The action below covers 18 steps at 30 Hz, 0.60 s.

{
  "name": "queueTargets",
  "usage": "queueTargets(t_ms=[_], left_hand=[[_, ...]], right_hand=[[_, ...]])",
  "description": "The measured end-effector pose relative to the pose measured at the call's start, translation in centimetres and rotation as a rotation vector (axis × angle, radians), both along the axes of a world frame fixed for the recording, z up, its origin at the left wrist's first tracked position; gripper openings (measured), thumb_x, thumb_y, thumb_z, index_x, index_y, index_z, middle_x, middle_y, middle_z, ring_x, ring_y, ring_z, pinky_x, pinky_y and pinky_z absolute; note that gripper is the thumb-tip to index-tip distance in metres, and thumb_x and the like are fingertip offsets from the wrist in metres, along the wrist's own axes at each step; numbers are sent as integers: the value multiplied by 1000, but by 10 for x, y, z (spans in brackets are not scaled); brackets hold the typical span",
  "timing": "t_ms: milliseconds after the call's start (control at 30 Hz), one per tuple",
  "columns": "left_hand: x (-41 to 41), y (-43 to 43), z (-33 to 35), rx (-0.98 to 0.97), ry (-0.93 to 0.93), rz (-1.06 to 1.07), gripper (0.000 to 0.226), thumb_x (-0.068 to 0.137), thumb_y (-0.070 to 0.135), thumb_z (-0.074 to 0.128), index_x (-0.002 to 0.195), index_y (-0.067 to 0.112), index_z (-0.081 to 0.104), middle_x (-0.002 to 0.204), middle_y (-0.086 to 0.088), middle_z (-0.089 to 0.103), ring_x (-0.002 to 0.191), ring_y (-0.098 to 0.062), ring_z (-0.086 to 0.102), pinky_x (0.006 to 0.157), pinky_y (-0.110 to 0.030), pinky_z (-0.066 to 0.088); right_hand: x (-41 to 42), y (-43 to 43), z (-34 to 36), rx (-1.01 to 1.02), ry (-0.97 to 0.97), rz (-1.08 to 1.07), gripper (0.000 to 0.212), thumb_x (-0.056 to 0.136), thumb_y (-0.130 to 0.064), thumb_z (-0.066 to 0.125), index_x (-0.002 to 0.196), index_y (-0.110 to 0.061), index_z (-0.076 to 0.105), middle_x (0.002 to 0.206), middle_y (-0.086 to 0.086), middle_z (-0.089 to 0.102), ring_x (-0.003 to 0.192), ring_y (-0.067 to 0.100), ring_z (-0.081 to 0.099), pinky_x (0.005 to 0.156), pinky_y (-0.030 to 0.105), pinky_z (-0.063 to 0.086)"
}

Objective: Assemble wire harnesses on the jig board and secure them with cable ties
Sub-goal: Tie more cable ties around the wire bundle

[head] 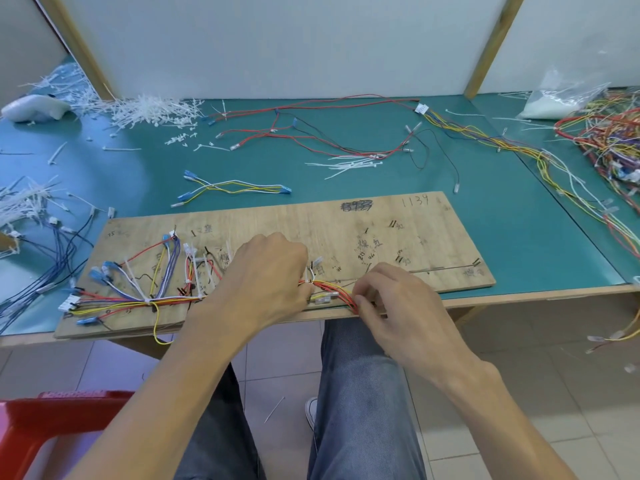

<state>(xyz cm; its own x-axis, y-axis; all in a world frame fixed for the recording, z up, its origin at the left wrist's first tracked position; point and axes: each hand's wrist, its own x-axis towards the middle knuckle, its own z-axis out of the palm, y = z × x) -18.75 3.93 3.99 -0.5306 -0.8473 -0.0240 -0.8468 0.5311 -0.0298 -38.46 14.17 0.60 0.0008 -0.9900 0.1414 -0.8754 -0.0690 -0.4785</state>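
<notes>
At lower centre of the frame, the wire harness (333,289) lies along the near edge of the plywood jig board (398,233). The left hand (266,278) pinches the bundle with curled fingers. Just beside it, the right hand (394,299) pinches the red wires.

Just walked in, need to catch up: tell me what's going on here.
A person works at the near edge of the plywood jig board on the green table. The left hand grips the red and yellow wire bundle; the right hand pinches its free end. Loose white cable ties lie beyond the board.
</notes>
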Motion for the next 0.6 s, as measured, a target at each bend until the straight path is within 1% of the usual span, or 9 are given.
queueTargets(t_ms=[67, 100, 167, 233, 300, 333, 400, 500, 600], left_hand=[[-3, 0, 0, 1, 10, -1, 35, 85, 57, 70, 89, 23, 71, 75, -3, 47, 74, -27, 40, 66, -34, 36], [-3, -1, 0, 4, 23, 8, 35, 85, 58, 70, 86, 22, 69, 75, -4, 48, 74, -27, 40, 66, -35, 38], [0, -2, -2, 22, 55, 28, 38, 87, 59, 67, 82, 21, 70, 72, -4, 50, 74, -29, 46, 67, -37, 46], [4, -4, -3, 49, 80, 38, 44, 88, 64, 61, 86, 22, 76, 79, -5, 64, 78, -30, 56, 72, -39, 52], [6, -4, -4, 52, 92, 44, 53, 90, 70, 55, 87, 23, 78, 81, -3, 68, 79, -29, 61, 73, -38, 53], [6, -4, -5, 39, 95, 54, 56, 91, 72, 53, 84, 22, 77, 75, -3, 64, 76, -29, 59, 71, -38, 52], [1, 0, -7, -5, 106, 83, 57, 92, 72, 52, 75, 20, 69, 63, -2, 47, 69, -29, 49, 64, -38, 45], [-9, 7, -8, -62, 129, 101, 52, 89, 72, 59, 68, 24, 58, 60, 2, 25, 65, -28, 37, 59, -35, 33], [-18, 10, -9, -118, 136, 117, 54, 84, 73, 66, 69, 21, 60, 60, 3, 16, 64, -28, 34, 59, -34, 31]], right_hand=[[0, -1, 0, -16, -12, -9, 6, 104, -30, 57, 99, -29, 60, 92, -11, 63, 86, 15, 58, 76, 43, 50], [0, -1, 0, -22, -15, -8, 7, 106, -31, 54, 100, -29, 58, 89, -10, 64, 83, 18, 58, 75, 45, 50], [-1, -3, 0, -32, -38, 5, 8, 108, -31, 52, 101, -28, 56, 82, -9, 64, 78, 21, 58, 72, 47, 48], [-7, -4, 0, -35, -88, -6, 9, 107, -31, 56, 99, -27, 60, 75, -12, 61, 73, 17, 56, 71, 45, 48], [-21, -6, 1, -35, -99, -55, 14, 103, -38, 62, 94, -29, 65, 68, -14, 58, 68, 11, 54, 67, 42, 49], [-30, -6, 2, -25, -94, -78, 18, 101, -45, 63, 91, -30, 67, 66, -15, 59, 66, 10, 55, 65, 39, 49], [-48, -6, 4, 3, -93, -106, 24, 94, -55, 66, 85, -33, 69, 68, -16, 63, 69, 8, 58, 61, 31, 47], [-71, -10, 6, 15, -114, -167, 22, 92, -52, 73, 76, -36, 70, 78, -25, 65, 73, 5, 59, 59, 28, 42], [-85, -15, 8, 28, -130, -238, 23, 90, -52, 77, 73, -36, 73, 70, -20, 66, 69, 7, 59, 60, 31, 44]])
